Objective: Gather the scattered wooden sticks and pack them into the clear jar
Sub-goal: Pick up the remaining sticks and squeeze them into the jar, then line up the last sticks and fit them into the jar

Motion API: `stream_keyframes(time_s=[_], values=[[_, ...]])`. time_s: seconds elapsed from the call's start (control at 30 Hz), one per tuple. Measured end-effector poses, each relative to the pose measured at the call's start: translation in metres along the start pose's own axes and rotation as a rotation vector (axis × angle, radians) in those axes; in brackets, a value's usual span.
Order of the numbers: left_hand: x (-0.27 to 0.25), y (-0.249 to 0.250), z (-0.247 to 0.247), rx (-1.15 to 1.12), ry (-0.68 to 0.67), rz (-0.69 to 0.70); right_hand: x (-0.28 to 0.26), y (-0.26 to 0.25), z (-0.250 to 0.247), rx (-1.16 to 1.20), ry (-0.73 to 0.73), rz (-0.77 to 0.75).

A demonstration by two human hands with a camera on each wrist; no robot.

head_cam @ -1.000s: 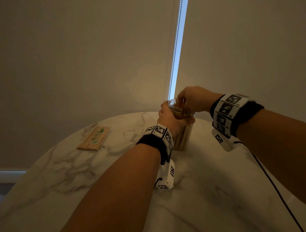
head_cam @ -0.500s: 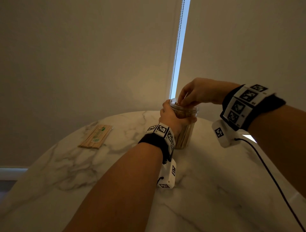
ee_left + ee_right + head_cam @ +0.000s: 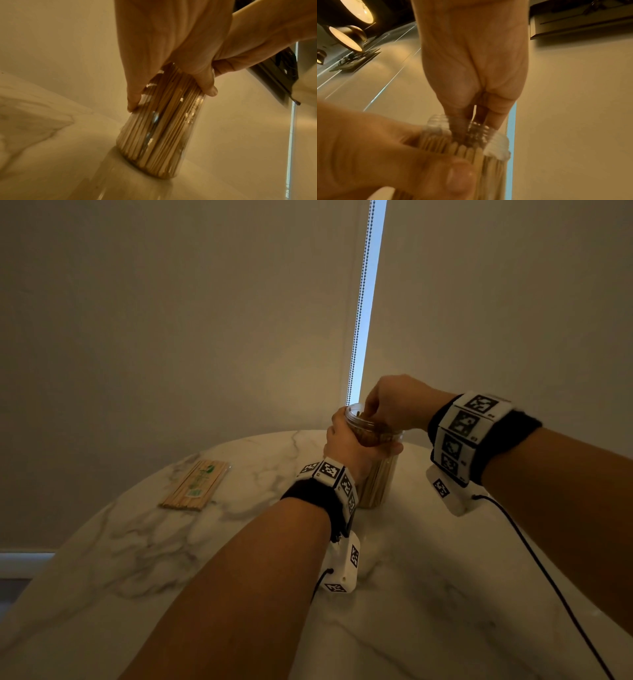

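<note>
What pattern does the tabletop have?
White marble with grey veins on the table, clearest in the head view.

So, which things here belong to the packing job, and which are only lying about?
Job:
- jar, gripped by left hand
- sticks packed inside it
- right hand, fingers in jar mouth
- stick packet, perhaps

Lying about:
- bead chain
- table, only bears the jar
</note>
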State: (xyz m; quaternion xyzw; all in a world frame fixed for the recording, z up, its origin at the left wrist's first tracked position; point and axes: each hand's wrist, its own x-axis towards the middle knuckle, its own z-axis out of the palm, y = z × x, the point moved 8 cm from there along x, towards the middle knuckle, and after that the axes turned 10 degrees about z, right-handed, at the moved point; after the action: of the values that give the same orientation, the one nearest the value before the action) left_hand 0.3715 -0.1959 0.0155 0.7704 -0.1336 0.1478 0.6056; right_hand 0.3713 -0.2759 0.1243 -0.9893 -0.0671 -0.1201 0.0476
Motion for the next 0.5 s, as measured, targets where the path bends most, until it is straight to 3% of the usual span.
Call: stream_keyframes(time_s=[0.1, 0.23, 0.3, 0.4, 0.5], values=[[-0.001, 0.000, -0.001, -0.017, 0.002, -0.003, 0.000, -0.002, -0.007, 0.037, 0.096, -0.024], [-0.008, 0.001, -0.009, -0.061, -0.113, -0.065, -0.004, -0.004, -0.003, -0.010, 0.063, -0.041], [-0.007, -0.003, -0.034, 0.080, -0.123, -0.077, -0.003, -0.001, -0.011, 0.052, 0.122, -0.043], [0.002, -0.022, -0.099, 0.396, -0.048, -0.192, -0.003, 0.001, 0.000, 0.044, -0.012, -0.014], [0.007, -0.047, -0.164, 0.787, -0.126, -0.345, -0.006, 0.005, 0.001, 0.078, 0.009, 0.009]])
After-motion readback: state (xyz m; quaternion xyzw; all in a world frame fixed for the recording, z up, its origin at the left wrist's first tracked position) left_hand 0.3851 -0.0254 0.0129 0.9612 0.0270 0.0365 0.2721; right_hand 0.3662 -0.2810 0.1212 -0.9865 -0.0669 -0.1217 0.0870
